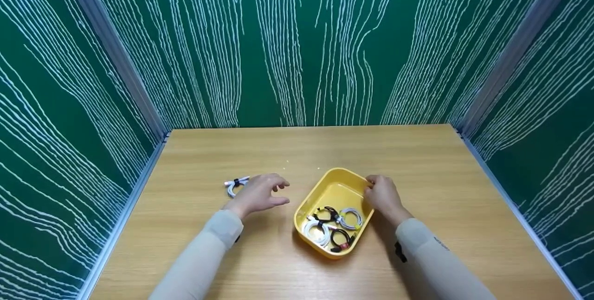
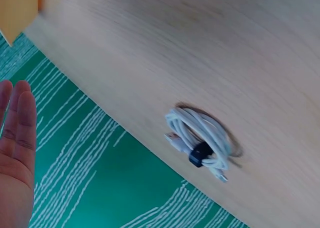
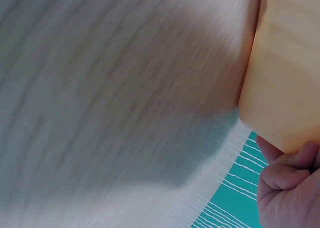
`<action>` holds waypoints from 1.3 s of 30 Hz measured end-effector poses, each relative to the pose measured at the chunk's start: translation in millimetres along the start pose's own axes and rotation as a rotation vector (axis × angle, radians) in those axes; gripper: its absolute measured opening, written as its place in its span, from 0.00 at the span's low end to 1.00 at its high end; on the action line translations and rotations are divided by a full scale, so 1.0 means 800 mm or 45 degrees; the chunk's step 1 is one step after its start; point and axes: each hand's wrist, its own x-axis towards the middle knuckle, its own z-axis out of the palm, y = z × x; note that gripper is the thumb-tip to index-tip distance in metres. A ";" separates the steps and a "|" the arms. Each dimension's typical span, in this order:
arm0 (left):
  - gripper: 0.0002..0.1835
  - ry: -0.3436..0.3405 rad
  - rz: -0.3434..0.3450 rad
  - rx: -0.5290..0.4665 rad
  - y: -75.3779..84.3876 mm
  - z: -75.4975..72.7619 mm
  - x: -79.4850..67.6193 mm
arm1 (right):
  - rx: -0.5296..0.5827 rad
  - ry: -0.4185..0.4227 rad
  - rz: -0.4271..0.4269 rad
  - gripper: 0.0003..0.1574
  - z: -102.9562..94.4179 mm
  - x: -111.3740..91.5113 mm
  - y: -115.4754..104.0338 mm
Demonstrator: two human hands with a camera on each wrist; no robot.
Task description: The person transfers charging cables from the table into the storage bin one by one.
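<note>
My right hand (image 1: 383, 197) grips the right rim of a yellow plastic bin (image 1: 341, 188); the right wrist view shows its fingers curled at the bin's edge. Inside the bin lie several coiled cables: a white cable (image 1: 316, 234), a grey cable (image 1: 351, 219) with yellow-green ties, and two black ones, one a black cable (image 1: 341, 239) with a red tag. To the bin's left, my left hand (image 1: 260, 193) hovers with fingers loosely extended and holds nothing. Beyond it on the table is a coiled white cable (image 2: 202, 135) with a black strap, partly hidden by that hand in the head view.
The wooden table (image 1: 209, 151) is bounded by green panels (image 1: 325, 59) with white wavy lines at the back and sides. Grey metal posts (image 1: 116, 49) stand at the back corners. Small pale specks lie on the table behind the bin.
</note>
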 end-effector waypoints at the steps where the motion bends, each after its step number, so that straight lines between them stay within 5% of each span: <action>1: 0.23 0.000 -0.006 -0.002 -0.001 -0.001 -0.002 | -0.001 -0.004 0.001 0.22 0.000 0.000 0.000; 12: 0.22 0.018 -0.052 -0.011 -0.020 -0.004 -0.022 | -0.047 0.068 -0.079 0.10 0.003 0.000 0.001; 32: 0.24 0.032 -0.197 -0.018 -0.042 -0.016 -0.051 | -0.035 0.070 -0.069 0.15 0.003 0.001 0.002; 39: 0.23 0.058 -0.173 0.001 -0.051 -0.018 -0.060 | -0.045 0.050 -0.055 0.15 0.002 0.000 0.001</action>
